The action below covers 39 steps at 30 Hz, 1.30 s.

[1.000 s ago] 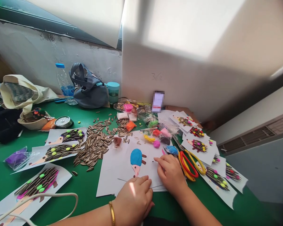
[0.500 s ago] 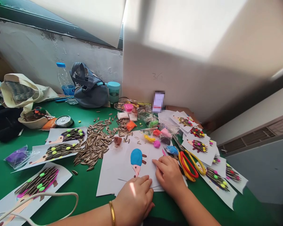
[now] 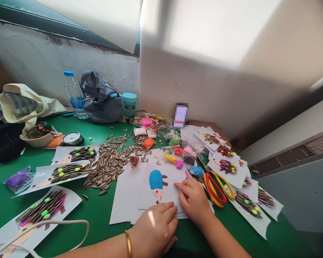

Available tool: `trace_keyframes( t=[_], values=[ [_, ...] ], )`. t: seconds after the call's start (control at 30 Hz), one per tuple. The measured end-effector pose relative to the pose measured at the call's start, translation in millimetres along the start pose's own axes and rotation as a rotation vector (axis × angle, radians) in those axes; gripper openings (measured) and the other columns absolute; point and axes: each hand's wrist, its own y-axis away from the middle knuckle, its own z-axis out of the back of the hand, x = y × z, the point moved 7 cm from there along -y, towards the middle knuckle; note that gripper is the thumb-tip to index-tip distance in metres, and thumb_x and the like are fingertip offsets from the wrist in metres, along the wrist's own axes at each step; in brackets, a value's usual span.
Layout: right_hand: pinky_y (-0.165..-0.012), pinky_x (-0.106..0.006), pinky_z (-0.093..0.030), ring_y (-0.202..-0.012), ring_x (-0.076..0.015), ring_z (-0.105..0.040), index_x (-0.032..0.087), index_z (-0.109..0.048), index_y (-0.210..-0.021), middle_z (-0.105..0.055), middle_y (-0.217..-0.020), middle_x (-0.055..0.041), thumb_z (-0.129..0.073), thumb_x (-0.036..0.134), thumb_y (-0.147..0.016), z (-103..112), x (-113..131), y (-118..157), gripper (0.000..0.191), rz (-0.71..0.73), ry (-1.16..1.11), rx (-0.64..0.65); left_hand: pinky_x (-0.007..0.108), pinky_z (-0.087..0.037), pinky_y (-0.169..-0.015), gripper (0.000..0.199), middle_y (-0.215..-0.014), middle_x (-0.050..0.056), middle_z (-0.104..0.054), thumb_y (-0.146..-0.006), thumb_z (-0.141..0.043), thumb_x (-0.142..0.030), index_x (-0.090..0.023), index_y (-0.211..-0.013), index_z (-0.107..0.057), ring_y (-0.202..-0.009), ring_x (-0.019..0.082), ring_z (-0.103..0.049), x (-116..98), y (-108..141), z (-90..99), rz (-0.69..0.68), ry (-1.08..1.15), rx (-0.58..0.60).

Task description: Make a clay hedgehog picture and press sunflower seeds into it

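Observation:
On a small white sheet [image 3: 145,197] lies a clay hedgehog [image 3: 155,180] with a blue body, a pink face, a dark nose and brown feet. My left hand [image 3: 157,225] lies palm down over the sheet's lower edge, its fingers stretched out side by side. To the right of the hedgehog, my right hand [image 3: 193,200] rests on the paper with the index finger extended and the other fingers partly bent. A tiny dark spot shows at that fingertip; I cannot tell what it is. More white paper [image 3: 121,204] is stacked underneath.
Sunflower seeds [image 3: 110,161] are heaped left of the paper. Red-and-yellow scissors [image 3: 215,188] lie by my right hand. Finished hedgehog cards [image 3: 247,202] line the right, others [image 3: 45,211] the left. Clay packets [image 3: 196,171], a bag [image 3: 103,104], a bottle [image 3: 75,96] and a white cable [image 3: 80,224] surround them.
The small sheet has straightened slightly and its lower left edge shows more. My left hand has shifted a little to the right, and the hedgehog's nose is now in clear view.

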Motion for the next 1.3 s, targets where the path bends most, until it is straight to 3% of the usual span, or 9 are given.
trace_keyframes(
  t=[0.67, 0.97, 1.3],
  values=[
    [-0.076, -0.036, -0.043, -0.085, -0.0214, -0.058, 0.022, -0.074, -0.104, -0.065, -0.084, -0.0051, -0.052, 0.015, -0.089, -0.4, -6.4, -2.8, 0.028, -0.063, -0.068, 0.007, 0.044, -0.05, -0.101, 0.029, -0.135, 0.014, -0.059, -0.089, -0.062, -0.033, -0.014, -0.111, -0.061, -0.125, 0.031, -0.054, -0.8, 1.7, -1.0, 0.0, -0.028, 0.005],
    [-0.076, -0.037, -0.04, -0.082, -0.0206, -0.058, 0.024, -0.075, -0.101, -0.063, -0.081, -0.0039, -0.054, 0.016, -0.088, -0.4, 2.2, -2.0, 0.026, 0.008, 0.008, 0.01, 0.043, -0.05, -0.101, 0.026, -0.133, 0.013, -0.061, -0.088, -0.065, -0.033, -0.014, -0.106, -0.062, -0.122, 0.03, -0.056, 1.0, -0.1, -1.5, 0.004, -0.033, -0.001],
    [-0.076, -0.035, -0.044, -0.084, -0.0211, -0.059, 0.023, -0.075, -0.1, -0.065, -0.083, -0.0049, -0.055, 0.019, -0.091, -2.0, -6.4, -3.5, 0.022, -0.052, -0.058, 0.0, 0.042, -0.048, -0.103, 0.028, -0.134, 0.013, -0.06, -0.089, -0.063, -0.034, -0.014, -0.108, -0.061, -0.125, 0.029, -0.054, 0.0, 1.1, -0.1, -0.008, -0.034, -0.014]
  ],
)
